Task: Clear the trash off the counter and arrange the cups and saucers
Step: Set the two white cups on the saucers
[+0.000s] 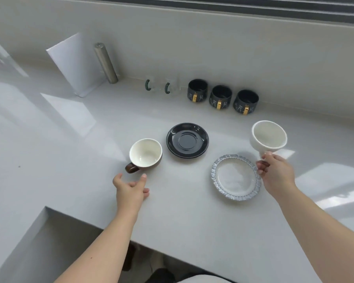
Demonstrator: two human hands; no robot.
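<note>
My right hand [274, 172] holds a white cup [268, 137] by its handle, lifted and tilted just beyond a clear glass saucer [236, 177] with a scalloped rim. A brown cup [145, 155] with a white inside stands on the counter, handle toward me. My left hand [130, 189] hovers just below that handle with fingers apart, holding nothing. A black saucer [187, 139] lies between the two cups, with nothing on it.
Three dark mugs with gold handles [221, 97] line the back wall, beside two clear glass mugs with green handles [161, 87]. A metal cylinder [105, 62] and a white sheet [74, 62] lean at the back left. The counter's front edge [172, 256] steps back at lower left.
</note>
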